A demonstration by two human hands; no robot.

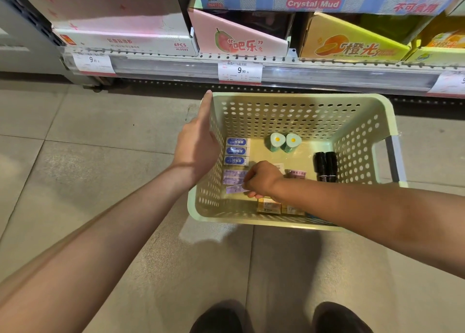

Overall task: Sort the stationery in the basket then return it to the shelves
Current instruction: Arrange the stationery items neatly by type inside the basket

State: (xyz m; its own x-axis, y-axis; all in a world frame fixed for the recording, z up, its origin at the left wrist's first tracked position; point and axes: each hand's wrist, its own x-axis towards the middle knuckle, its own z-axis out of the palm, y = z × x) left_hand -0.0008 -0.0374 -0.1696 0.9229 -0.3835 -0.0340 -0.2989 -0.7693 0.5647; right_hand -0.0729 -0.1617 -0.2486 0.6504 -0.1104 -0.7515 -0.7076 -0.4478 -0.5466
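The shelf (pixel 251 68) runs across the top of the view, stocked with display boxes behind price tags, and nothing from the basket appears to have gone back to it yet. The pale green basket (pixel 297 101) sits on the tiled floor just in front of the shelf, and all the stationery is inside it.

The sorting looks well advanced. Along the left wall lie three blue-labelled erasers (pixel 236 151) in a neat column, with purple packets (pixel 234 178) lined up right below them. Two green egg-topped pieces (pixel 283 141) stand side by side near the back, two black markers (pixel 325 166) lie together against the right wall, and some yellow boxes (pixel 270 205) sit at the near wall, partly hidden by the forearm. A pink item (pixel 297 173) lies beside the wrist.

The left hand (pixel 197 146) rests flat and open-fingered against the basket's left rim, steadying it. The right hand (pixel 261 179) is down in the basket, fingers pinched on one purple packet (pixel 236 189), apparently adding it to its row.

Judging from this, the grouping is nearly finished; the whole return to the shelves is still to do.
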